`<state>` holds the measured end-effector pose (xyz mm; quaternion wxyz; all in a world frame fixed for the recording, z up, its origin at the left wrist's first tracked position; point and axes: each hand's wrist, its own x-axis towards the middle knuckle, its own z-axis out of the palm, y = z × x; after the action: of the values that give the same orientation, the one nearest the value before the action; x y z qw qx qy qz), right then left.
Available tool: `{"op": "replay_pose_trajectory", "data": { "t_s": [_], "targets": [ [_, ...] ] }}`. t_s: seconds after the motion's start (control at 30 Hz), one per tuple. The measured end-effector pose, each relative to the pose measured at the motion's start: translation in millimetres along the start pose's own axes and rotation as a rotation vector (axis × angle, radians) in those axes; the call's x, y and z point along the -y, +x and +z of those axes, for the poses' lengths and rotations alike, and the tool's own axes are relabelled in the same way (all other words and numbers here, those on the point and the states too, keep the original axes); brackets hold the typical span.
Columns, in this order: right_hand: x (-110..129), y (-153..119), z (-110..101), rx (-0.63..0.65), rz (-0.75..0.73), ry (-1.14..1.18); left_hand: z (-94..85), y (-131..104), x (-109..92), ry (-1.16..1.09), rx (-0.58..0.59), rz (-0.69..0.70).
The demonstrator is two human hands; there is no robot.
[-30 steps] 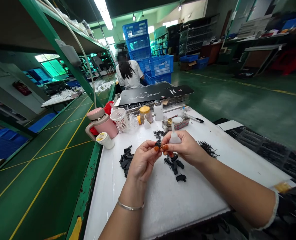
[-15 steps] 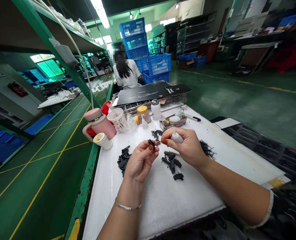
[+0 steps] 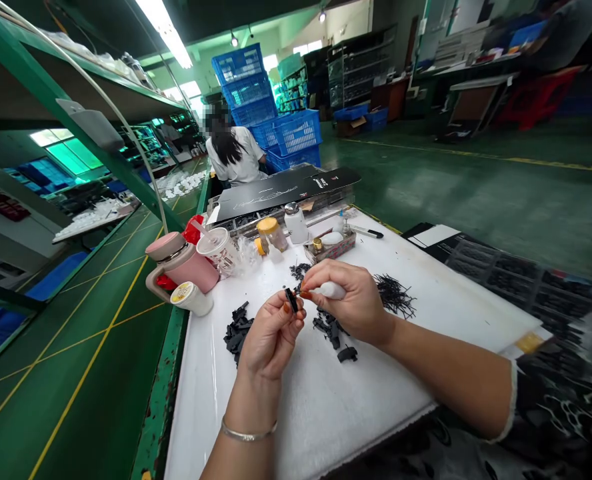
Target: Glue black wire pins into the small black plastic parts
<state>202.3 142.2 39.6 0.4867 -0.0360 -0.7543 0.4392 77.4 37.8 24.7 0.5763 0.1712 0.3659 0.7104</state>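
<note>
Between its thumb and fingers, my left hand (image 3: 271, 333) pinches a small black plastic part (image 3: 291, 300), held upright above the white board (image 3: 316, 413). My right hand (image 3: 353, 300) is closed around a small white squeeze bottle (image 3: 332, 290), which lies sideways with its narrow end toward the part. Fingers cover that end, so I cannot tell whether it touches. Black parts lie in a pile (image 3: 237, 330) left of my left hand, and several more parts (image 3: 347, 354) lie under my right hand. Beyond the hands is a heap of tiny black pieces (image 3: 300, 270).
Thin black rods (image 3: 395, 295) lie right of my right hand. Along the back stand a pink mug (image 3: 189, 267), a white tub (image 3: 192, 299), a lidded cup (image 3: 219, 250), a yellow-lidded jar (image 3: 272, 235) and a white bottle (image 3: 296, 223). A person (image 3: 236, 153) sits beyond.
The squeeze bottle has tipped from upright to sideways, its narrow end now toward the black part. My left hand has turned the part more upright. The whole view has shifted slightly.
</note>
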Motion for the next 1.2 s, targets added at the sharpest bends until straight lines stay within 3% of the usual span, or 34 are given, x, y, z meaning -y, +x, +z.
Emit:
{"op": "replay_pose_trajectory", "data": {
  "t_s": [0.27, 0.4, 0.5, 0.63, 0.73, 1.2],
  "targets": [
    [-2, 0, 0, 0.008, -0.284, -0.175, 0.9, 2, 3, 0.054, -0.017, 0.045],
    [-2, 0, -1, 0.048, -0.338, -0.261, 0.5, 2, 4, 0.096, -0.042, 0.063],
    [-2, 1, -1, 0.085, -0.234, -0.194, 0.5, 2, 3, 0.104, -0.047, 0.074],
    [-6, 6, -7, 0.198, 0.06, -0.043, 1.0, 3, 2, 0.124, -0.051, 0.075],
    [-12, 10, -12, 0.262, 0.199, 0.045, 1.4, 3, 1, 0.163, -0.062, 0.081],
    [-17, 15, -14, 0.289, 0.44, 0.18, -0.4, 0, -4, 0.354, -0.11, 0.15]
  ]
}}
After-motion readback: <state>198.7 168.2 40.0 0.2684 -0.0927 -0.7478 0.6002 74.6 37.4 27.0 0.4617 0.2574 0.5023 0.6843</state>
